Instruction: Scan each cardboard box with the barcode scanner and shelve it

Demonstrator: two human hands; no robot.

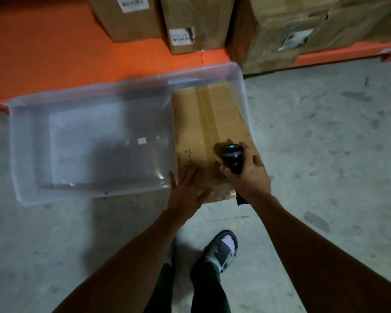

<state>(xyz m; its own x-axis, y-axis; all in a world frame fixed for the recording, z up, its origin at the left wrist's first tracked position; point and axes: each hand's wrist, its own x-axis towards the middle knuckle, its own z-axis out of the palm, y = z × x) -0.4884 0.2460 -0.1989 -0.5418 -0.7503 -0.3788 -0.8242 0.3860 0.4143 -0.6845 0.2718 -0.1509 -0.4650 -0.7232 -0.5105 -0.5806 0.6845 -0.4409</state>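
A taped cardboard box (209, 123) stands in the right end of a clear plastic bin (88, 91) on the floor. My right hand (250, 177) is closed around a black barcode scanner (231, 158) with a blue light on top, held over the box's near right part. My left hand (187, 190) lies with fingers spread on the box's near left corner, at the bin's front rim. Handwriting shows on the box top beside the scanner.
An orange low shelf (54, 48) runs behind the bin and carries cardboard boxes with labels (127, 16), (194, 23), (307, 30). Grey concrete floor (325, 143) spreads to the right and front. My feet and legs are below the hands.
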